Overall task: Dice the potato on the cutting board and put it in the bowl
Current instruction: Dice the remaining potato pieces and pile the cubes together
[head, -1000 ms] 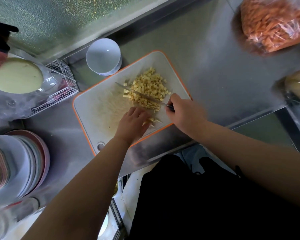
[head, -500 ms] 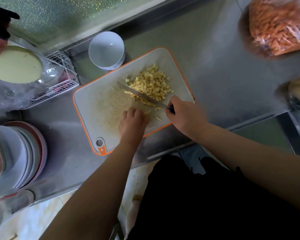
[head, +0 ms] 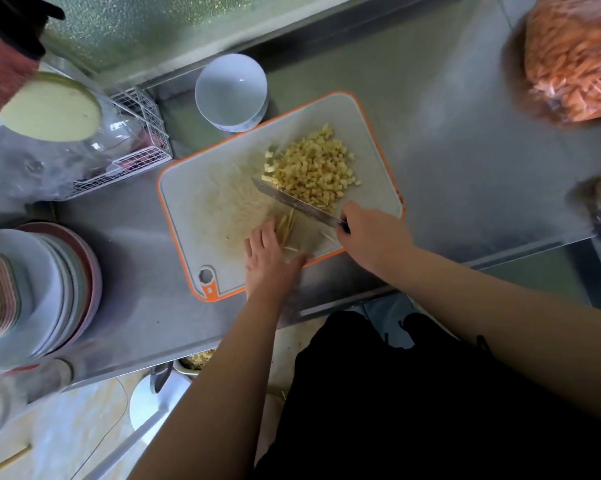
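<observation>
Far left of the hands, stacked round plates (head: 32,292) were seen at the edge of the brushed-steel surface (head: 465,140). The left hand (head: 269,261) was laid with fingers extended on thin pale potato strips (head: 287,225), near the front edge of the orange-rimmed cutting board (head: 188,188). Beyond it stood a round white bowl (head: 231,91). The knife (head: 297,202) was gripped by the right hand (head: 372,237), its blade flanked by small yellow potato cubes (head: 314,168).
</observation>
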A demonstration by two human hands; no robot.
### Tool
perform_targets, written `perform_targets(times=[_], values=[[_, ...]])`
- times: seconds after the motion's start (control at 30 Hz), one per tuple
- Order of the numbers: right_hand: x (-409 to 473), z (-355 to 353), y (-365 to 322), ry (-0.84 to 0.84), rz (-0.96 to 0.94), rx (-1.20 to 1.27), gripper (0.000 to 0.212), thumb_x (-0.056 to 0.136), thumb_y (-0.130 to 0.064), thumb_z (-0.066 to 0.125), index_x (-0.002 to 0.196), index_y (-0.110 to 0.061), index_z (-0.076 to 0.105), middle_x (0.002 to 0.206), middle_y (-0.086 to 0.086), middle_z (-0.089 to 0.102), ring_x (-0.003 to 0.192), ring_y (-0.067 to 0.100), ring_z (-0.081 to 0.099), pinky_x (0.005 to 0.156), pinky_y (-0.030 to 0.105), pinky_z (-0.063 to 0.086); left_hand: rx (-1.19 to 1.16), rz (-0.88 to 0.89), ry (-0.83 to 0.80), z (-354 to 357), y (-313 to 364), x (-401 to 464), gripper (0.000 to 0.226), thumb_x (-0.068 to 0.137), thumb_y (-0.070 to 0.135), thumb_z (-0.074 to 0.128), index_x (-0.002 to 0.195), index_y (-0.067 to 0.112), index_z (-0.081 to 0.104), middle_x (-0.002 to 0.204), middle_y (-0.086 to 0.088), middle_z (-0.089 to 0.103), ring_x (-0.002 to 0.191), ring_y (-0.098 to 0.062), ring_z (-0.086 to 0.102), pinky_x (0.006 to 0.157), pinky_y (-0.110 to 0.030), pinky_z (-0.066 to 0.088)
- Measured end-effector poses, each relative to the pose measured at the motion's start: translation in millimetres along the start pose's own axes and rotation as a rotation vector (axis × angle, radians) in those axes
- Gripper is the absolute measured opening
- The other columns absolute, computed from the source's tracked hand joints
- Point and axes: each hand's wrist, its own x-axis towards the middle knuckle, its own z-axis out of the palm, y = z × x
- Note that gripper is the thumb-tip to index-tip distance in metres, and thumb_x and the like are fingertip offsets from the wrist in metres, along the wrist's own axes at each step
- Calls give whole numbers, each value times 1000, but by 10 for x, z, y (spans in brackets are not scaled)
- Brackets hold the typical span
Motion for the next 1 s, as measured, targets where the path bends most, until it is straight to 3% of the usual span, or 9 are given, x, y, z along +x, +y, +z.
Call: perform_targets(times=[0.13, 0.23, 0.37, 0.57, 0.7, 0.83, 1.0], values=[[-3, 4, -29, -28, -21, 5, 17, 97, -31, 44, 90, -17, 36, 76, 6, 50, 78, 33, 58, 57, 33, 31, -51, 1, 92, 2, 4, 29, 59, 78, 27, 73, 129, 8, 49, 126, -10, 49, 117, -30, 43, 100, -36, 32], [2, 26, -68, -20, -50, -28, 21, 97, -30, 44, 100, -10, 47, 88, 14, 60, 82, 35, 60, 59, 33, 31, -62, -37, 138, 10, 49, 78, 45, 84, 29, 67, 122, 8, 54, 121, -9, 53, 114, -29, 45, 95, -36, 35], [38, 37, -133, -27, -107, -69, 24, 98, -29, 41, 105, -8, 49, 96, 16, 63, 87, 36, 60, 62, 34, 32, -76, -31, 212, 43, 65, 110, 40, 85, 28, 67, 116, 5, 57, 111, -13, 58, 105, -33, 50, 87, -38, 39], [113, 42, -228, -40, -143, -43, 16, 98, -25, 41, 96, -10, 47, 85, 14, 61, 77, 36, 59, 58, 35, 36, -155, -40, 237, 36, 63, 96, 39, 83, 24, 69, 111, 3, 54, 109, -13, 57, 101, -34, 53, 83, -43, 43], [140, 23, -295, -80, -99, 38, 19, 98, -29, 41, 95, -11, 44, 86, 14, 59, 79, 34, 57, 60, 35, 34, -140, 51, 421, -9, 109, 96, 33, 85, 36, 62, 101, 7, 60, 103, -9, 59, 95, -29, 53, 82, -35, 39], [117, -21, -378, -101, -33, 145, 19, 98, -29, 42, 88, -14, 37, 79, 8, 53, 81, 32, 56, 62, 32, 33, -182, -103, 409, -84, 267, 125, 30, 82, 41, 58, 99, 17, 64, 95, 6, 66, 94, -23, 53, 80, -33, 35], [43, 58, -422, -101, -22, 189, 18, 97, -28, 44, 91, -11, 42, 93, 17, 62, 89, 35, 58, 64, 35, 36, -361, -250, 359, -152, 325, 98, 18, 85, 20, 60, 103, 17, 64, 97, 8, 68, 97, -20, 52, 87, -38, 40]])
